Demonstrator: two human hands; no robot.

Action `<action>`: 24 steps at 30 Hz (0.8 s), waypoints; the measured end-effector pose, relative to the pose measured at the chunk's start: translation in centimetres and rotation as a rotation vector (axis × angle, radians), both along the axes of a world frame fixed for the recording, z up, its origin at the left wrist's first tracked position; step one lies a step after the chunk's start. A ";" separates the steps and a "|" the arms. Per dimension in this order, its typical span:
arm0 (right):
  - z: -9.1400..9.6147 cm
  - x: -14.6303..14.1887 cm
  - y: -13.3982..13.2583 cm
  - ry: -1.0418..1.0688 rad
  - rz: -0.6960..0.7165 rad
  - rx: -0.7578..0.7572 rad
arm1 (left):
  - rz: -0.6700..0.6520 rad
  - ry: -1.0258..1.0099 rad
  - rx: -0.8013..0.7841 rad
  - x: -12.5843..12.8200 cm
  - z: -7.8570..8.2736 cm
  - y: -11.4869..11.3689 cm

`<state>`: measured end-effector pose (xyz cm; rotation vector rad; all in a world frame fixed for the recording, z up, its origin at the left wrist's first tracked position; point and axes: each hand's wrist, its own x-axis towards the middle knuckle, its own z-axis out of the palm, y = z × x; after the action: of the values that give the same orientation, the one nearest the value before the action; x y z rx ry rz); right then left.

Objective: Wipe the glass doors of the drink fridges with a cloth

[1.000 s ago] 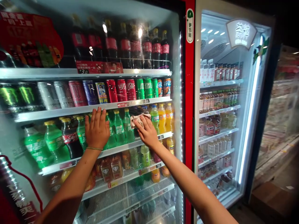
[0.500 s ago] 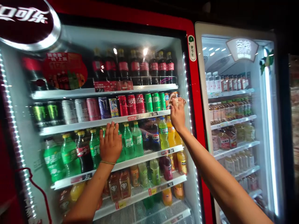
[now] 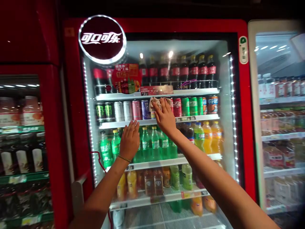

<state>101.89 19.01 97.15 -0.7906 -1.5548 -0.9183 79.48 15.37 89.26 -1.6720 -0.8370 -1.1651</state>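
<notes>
My right hand (image 3: 166, 117) presses a pale, crumpled cloth (image 3: 152, 104) against the glass door (image 3: 202, 47) of a red drinks fridge, in front of the can shelf. Part of the cloth is hidden under the fingers. Lower and to the left, my left hand (image 3: 130, 140) lies flat on the same glass with its fingers stretched, holding nothing. A thin band circles the left wrist. Behind the glass stand rows of cans and green bottles (image 3: 155, 143).
A round lit sign (image 3: 102, 38) juts out at the door's upper left. A metal handle (image 3: 78, 194) is at the lower left. Other drinks fridges stand on both sides, one red-framed (image 3: 53, 133) and one pale-framed (image 3: 256, 95).
My right hand has slid the cloth leftward across the glass, from the right end of the can row to its middle. My left hand stays flat on the door. The view has turned left.
</notes>
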 end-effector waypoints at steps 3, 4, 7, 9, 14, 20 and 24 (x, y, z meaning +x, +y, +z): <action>0.5 -6.9 0.1 -0.042 0.035 -0.010 | 0.038 -0.048 0.018 -6.0 1.1 -1.0; 0.6 -9.4 0.1 -0.064 0.051 -0.005 | 0.052 -0.063 0.023 -8.1 1.4 -1.4; 0.4 -17.3 0.0 -0.137 0.116 0.028 | 0.091 -0.106 0.040 -13.9 2.0 -2.6; -0.2 -22.0 -0.1 -0.198 0.157 0.043 | 0.108 -0.119 0.047 -17.1 2.1 -3.1; -1.8 -26.8 -0.5 -0.376 0.151 0.073 | 0.089 -0.121 0.042 -20.7 2.1 -2.6; -1.9 -20.4 -0.6 -0.443 0.071 0.051 | 0.017 -0.056 0.002 -18.1 2.7 -1.2; -1.6 -14.9 -0.9 -0.360 0.034 0.017 | -0.007 0.007 -0.003 -14.5 3.5 -0.6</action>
<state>87.04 18.11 95.56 -0.6062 -1.8620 -1.0908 64.98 14.81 92.76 -1.6815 -0.8301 -1.1626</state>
